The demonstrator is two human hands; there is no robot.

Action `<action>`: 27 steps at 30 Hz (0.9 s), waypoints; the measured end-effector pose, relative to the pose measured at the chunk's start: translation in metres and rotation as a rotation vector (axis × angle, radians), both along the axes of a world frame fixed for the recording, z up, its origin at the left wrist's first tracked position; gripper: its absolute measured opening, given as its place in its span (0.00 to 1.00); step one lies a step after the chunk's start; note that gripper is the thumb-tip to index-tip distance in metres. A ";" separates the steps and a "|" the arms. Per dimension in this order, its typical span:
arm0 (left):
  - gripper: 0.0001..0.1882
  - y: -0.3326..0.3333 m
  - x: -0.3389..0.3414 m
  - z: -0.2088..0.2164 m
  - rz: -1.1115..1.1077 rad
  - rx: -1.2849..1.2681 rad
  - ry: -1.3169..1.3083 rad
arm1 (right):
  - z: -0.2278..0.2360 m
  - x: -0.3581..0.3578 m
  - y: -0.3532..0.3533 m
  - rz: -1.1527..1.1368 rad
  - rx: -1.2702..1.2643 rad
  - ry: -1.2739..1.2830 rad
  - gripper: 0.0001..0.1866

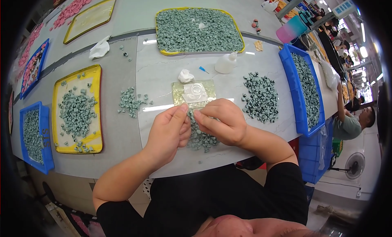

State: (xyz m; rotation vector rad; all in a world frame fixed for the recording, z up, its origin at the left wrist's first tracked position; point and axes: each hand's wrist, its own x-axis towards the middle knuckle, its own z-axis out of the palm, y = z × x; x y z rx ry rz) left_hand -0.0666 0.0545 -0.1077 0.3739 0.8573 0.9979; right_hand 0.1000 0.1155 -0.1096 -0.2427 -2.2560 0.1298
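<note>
My left hand (170, 129) and my right hand (224, 122) meet in front of me, fingertips closed. Between them they pinch a small grey-green piece (190, 113), mostly covered by the fingers. A loose pile of similar green pieces (204, 141) lies under and beside my right hand. Just beyond the hands, a pale greenish pad (178, 90) carries a small clear round dish (197, 91) on white paper. A crumpled white tissue (185, 76) touches its far edge. Farther off are a blue-tipped needle (203, 69) and a white squeeze bottle (226, 63).
A yellow-rimmed tray (200, 53) full of green pieces stands at the back. Dark-spotted green pieces (261, 98) lie to the right, beside a blue bin (300, 108). On the left are another pile (130, 103), a yellow tray (98, 114) and a blue bin (46, 139). A person (347, 124) sits far right.
</note>
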 end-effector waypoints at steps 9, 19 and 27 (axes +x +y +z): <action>0.15 -0.008 -0.003 0.002 0.031 0.031 0.043 | -0.003 -0.009 -0.004 0.029 0.097 -0.016 0.13; 0.14 -0.023 -0.002 -0.001 0.196 0.436 0.588 | -0.008 -0.020 -0.011 0.116 -0.186 0.173 0.15; 0.14 -0.020 -0.012 0.003 0.079 0.250 0.440 | 0.001 -0.017 -0.011 0.009 -0.568 0.040 0.13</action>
